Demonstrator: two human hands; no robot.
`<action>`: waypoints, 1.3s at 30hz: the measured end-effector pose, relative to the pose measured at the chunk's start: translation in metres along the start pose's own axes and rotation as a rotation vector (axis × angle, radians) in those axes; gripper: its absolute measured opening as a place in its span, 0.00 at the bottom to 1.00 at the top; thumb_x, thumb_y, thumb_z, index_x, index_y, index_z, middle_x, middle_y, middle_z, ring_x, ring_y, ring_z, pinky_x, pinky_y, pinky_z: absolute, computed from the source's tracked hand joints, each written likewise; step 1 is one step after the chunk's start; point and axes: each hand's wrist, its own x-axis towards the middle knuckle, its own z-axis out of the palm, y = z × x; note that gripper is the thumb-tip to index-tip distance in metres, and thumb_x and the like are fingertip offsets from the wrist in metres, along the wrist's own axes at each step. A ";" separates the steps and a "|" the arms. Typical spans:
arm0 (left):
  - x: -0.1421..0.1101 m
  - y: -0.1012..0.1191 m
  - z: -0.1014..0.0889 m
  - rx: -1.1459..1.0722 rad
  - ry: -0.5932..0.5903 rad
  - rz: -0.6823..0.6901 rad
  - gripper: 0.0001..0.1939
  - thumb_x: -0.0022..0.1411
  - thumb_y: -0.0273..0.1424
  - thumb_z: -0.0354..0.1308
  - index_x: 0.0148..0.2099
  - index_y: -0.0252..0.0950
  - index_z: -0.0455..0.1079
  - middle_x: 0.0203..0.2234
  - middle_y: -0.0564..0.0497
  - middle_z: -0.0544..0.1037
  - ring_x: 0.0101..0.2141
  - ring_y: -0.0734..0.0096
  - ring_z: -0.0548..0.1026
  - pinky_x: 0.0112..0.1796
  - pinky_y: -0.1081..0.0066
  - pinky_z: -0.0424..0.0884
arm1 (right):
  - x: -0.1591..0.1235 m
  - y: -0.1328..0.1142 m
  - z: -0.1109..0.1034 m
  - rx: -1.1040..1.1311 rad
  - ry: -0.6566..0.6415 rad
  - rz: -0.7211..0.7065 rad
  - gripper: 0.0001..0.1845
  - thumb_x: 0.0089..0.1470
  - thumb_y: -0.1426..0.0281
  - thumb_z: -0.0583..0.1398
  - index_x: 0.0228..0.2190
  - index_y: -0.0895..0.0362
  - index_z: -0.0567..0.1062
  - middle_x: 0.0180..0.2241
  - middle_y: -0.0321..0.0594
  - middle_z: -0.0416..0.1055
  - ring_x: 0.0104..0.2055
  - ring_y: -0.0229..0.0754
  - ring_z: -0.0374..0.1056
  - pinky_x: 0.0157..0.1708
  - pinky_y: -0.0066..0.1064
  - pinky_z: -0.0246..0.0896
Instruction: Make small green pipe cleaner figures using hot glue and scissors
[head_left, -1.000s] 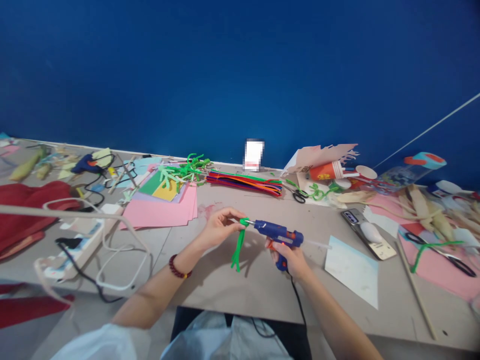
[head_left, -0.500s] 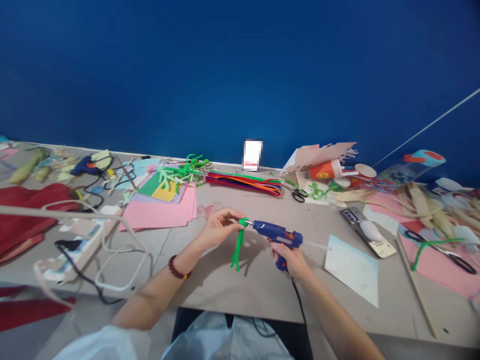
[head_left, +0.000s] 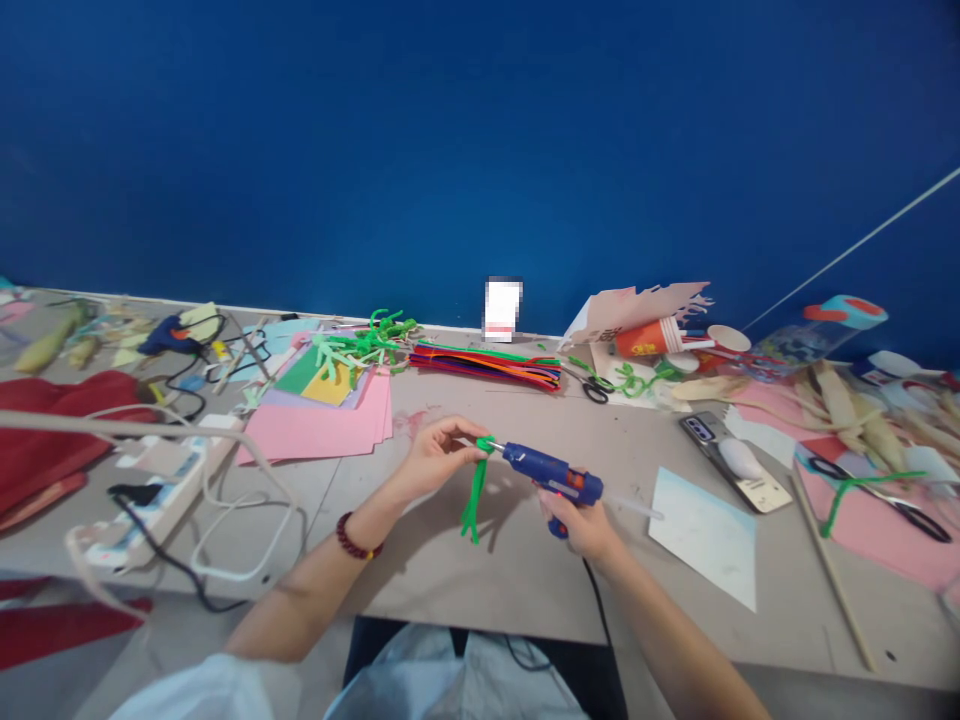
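My left hand [head_left: 439, 458] pinches the top of a green pipe cleaner [head_left: 472, 503], whose bent ends hang down above the grey table. My right hand [head_left: 577, 522] is wrapped around the grip of a blue hot glue gun [head_left: 551, 472]. The gun's nozzle points left and reaches the pipe cleaner's top, right by my left fingertips. A clear glue stick [head_left: 634, 506] juts from the gun's rear, and a black cord runs down from its handle.
Pink and coloured paper [head_left: 315, 425] with green pipe cleaner shapes lies ahead left, beside a bundle of multicoloured pipe cleaners [head_left: 487, 367]. A power strip [head_left: 154, 490] and cables sit left; a white sheet [head_left: 705, 535] and a phone [head_left: 735, 450] lie right.
The glue gun has shifted slightly left, toward the pipe cleaner. My left hand has barely moved, and both hands keep the same hold.
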 end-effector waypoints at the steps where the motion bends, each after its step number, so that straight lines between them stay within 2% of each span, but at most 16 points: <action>1: 0.000 0.000 0.000 0.000 0.000 -0.002 0.12 0.43 0.28 0.68 0.32 0.32 0.72 0.31 0.48 0.78 0.29 0.72 0.76 0.32 0.73 0.74 | 0.000 -0.001 0.000 0.025 0.009 0.022 0.21 0.38 0.52 0.62 0.25 0.57 0.70 0.13 0.30 0.60 0.14 0.34 0.55 0.13 0.27 0.55; 4: 0.000 0.000 0.000 -0.008 0.002 -0.007 0.13 0.42 0.29 0.68 0.32 0.32 0.72 0.30 0.49 0.78 0.30 0.72 0.76 0.32 0.73 0.74 | 0.000 -0.003 0.001 0.074 0.019 0.065 0.21 0.36 0.53 0.63 0.24 0.57 0.69 0.13 0.30 0.60 0.14 0.33 0.55 0.12 0.27 0.54; 7: 0.000 -0.001 -0.001 -0.009 0.007 -0.003 0.13 0.42 0.29 0.68 0.32 0.32 0.72 0.31 0.49 0.78 0.30 0.73 0.76 0.31 0.73 0.74 | 0.002 -0.003 0.001 0.080 -0.028 0.054 0.19 0.38 0.53 0.62 0.21 0.57 0.69 0.13 0.31 0.59 0.15 0.33 0.56 0.13 0.27 0.55; 13: 0.002 -0.004 -0.003 0.023 -0.002 -0.008 0.13 0.44 0.30 0.68 0.34 0.32 0.73 0.30 0.48 0.78 0.29 0.73 0.75 0.31 0.73 0.74 | 0.004 0.001 0.002 0.066 -0.050 0.037 0.18 0.43 0.55 0.60 0.27 0.58 0.73 0.14 0.31 0.61 0.15 0.33 0.56 0.16 0.27 0.55; 18: 0.002 -0.004 -0.003 0.022 0.010 -0.005 0.13 0.43 0.29 0.68 0.34 0.32 0.73 0.30 0.48 0.78 0.28 0.73 0.75 0.31 0.74 0.74 | 0.005 -0.001 0.002 0.030 -0.013 0.064 0.17 0.41 0.55 0.60 0.19 0.57 0.69 0.12 0.32 0.60 0.15 0.34 0.57 0.16 0.28 0.55; 21: 0.001 -0.003 -0.001 0.001 0.007 -0.001 0.12 0.43 0.29 0.68 0.33 0.32 0.73 0.30 0.48 0.78 0.28 0.74 0.75 0.31 0.74 0.74 | 0.004 -0.004 0.001 0.015 -0.034 0.045 0.17 0.41 0.56 0.59 0.16 0.56 0.67 0.11 0.33 0.60 0.15 0.34 0.56 0.16 0.28 0.54; 29: -0.001 0.000 0.001 -0.021 0.010 0.003 0.12 0.42 0.29 0.68 0.32 0.32 0.73 0.31 0.48 0.78 0.29 0.73 0.75 0.31 0.74 0.74 | 0.003 0.006 -0.003 0.030 -0.064 0.013 0.17 0.43 0.57 0.59 0.17 0.57 0.69 0.12 0.34 0.61 0.16 0.36 0.59 0.19 0.29 0.56; 32: -0.001 0.002 0.000 -0.005 0.015 0.006 0.12 0.43 0.29 0.68 0.33 0.32 0.73 0.31 0.48 0.78 0.29 0.74 0.75 0.31 0.74 0.74 | 0.002 0.005 -0.001 0.061 -0.093 0.030 0.16 0.45 0.57 0.59 0.21 0.58 0.71 0.15 0.35 0.64 0.18 0.35 0.60 0.19 0.28 0.57; 36: 0.000 0.003 -0.002 0.028 0.013 0.005 0.12 0.44 0.29 0.67 0.34 0.32 0.73 0.30 0.48 0.78 0.30 0.73 0.75 0.31 0.74 0.74 | 0.003 -0.007 0.002 0.098 -0.182 -0.019 0.15 0.49 0.58 0.57 0.30 0.58 0.73 0.27 0.39 0.70 0.19 0.33 0.60 0.21 0.27 0.57; 39: 0.000 0.003 -0.002 0.044 0.020 0.005 0.12 0.44 0.30 0.67 0.34 0.32 0.73 0.30 0.48 0.78 0.30 0.72 0.75 0.30 0.74 0.74 | 0.005 -0.013 0.003 0.174 -0.208 0.006 0.16 0.49 0.58 0.58 0.34 0.57 0.73 0.33 0.41 0.71 0.18 0.31 0.59 0.19 0.27 0.57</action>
